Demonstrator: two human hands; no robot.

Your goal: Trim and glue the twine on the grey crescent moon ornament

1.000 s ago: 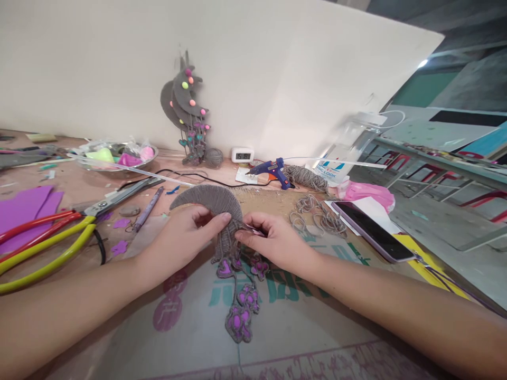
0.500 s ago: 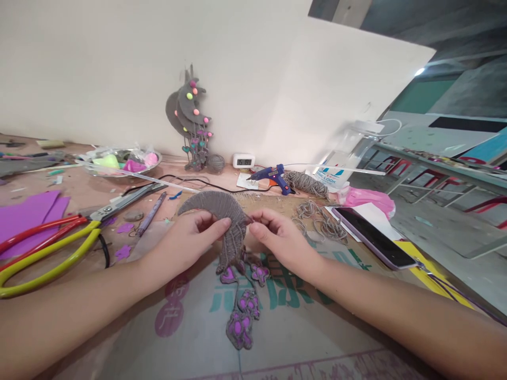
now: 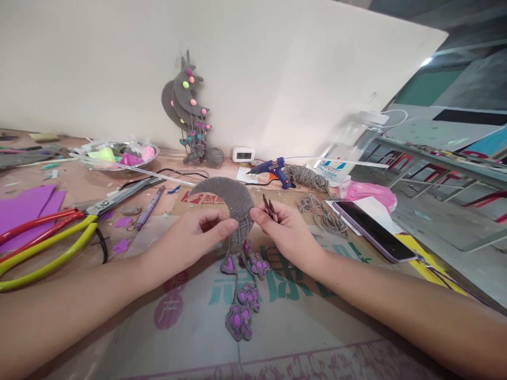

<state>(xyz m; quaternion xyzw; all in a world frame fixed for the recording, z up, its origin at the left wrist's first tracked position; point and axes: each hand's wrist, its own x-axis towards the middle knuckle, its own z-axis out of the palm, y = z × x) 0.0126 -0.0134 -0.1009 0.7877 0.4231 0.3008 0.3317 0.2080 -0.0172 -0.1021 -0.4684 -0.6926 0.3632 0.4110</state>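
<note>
Cluttered worktable (image 3: 85, 184), a yarn-wrapped crescent (image 3: 233, 196) at near middle.
Left hand (image 3: 204, 228) pinches its lower part; right hand (image 3: 291, 232) grips apparent tweezers (image 3: 271, 209), whose pointed tips could snag its wrapping.

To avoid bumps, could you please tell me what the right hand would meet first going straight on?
The right hand would probably meet the gray moon first; they may be touching, as depth is unclear.
</note>
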